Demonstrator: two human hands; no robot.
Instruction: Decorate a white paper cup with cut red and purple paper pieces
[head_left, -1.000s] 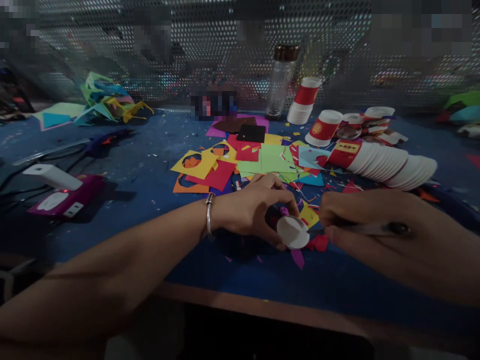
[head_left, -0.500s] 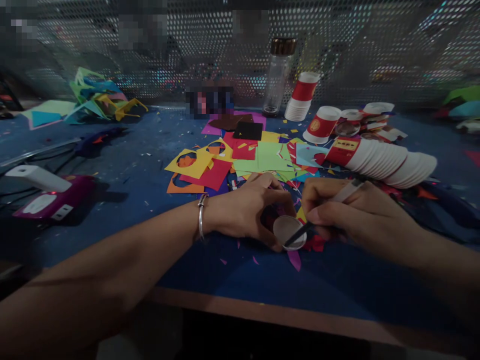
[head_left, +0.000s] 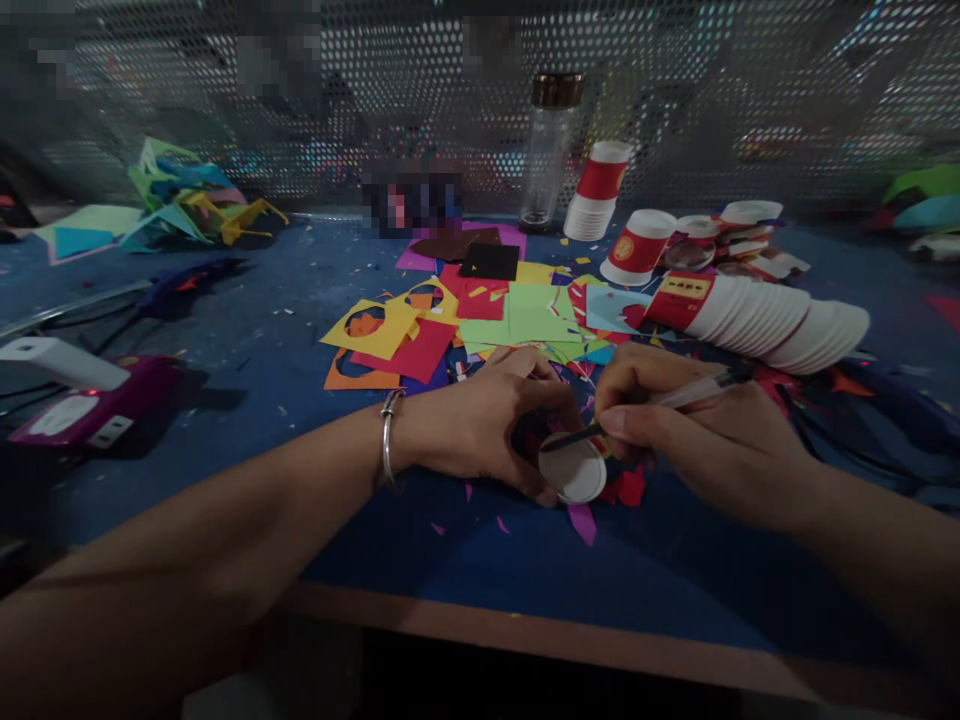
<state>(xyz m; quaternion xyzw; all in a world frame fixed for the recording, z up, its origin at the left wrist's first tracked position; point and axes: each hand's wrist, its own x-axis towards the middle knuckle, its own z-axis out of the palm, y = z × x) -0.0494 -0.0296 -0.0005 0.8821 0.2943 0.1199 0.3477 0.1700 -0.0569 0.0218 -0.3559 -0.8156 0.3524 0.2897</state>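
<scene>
My left hand (head_left: 487,420), with a silver bracelet at its wrist, is closed around a paper cup (head_left: 574,474) low over the table. The cup's round white base faces up toward me; its side is mostly hidden by my fingers. In my right hand (head_left: 675,420) is a pen (head_left: 694,388) with a clear barrel and a dark front end. The front end reaches over the far edge of the white base; whether its tip touches cannot be told. Red paper scraps (head_left: 626,488) and a purple scrap (head_left: 582,524) lie beside the cup.
Coloured paper sheets (head_left: 540,312), some with round holes, spread beyond my hands. Stacked paper cups (head_left: 757,315) lie at right, with a glass bottle (head_left: 546,160) behind. A purple power strip (head_left: 112,400) sits at left, near a glue gun (head_left: 191,285).
The pen's front end has moved from the near part of the cup's base to its far edge. My right hand has shifted slightly left, and the whole view has moved a little.
</scene>
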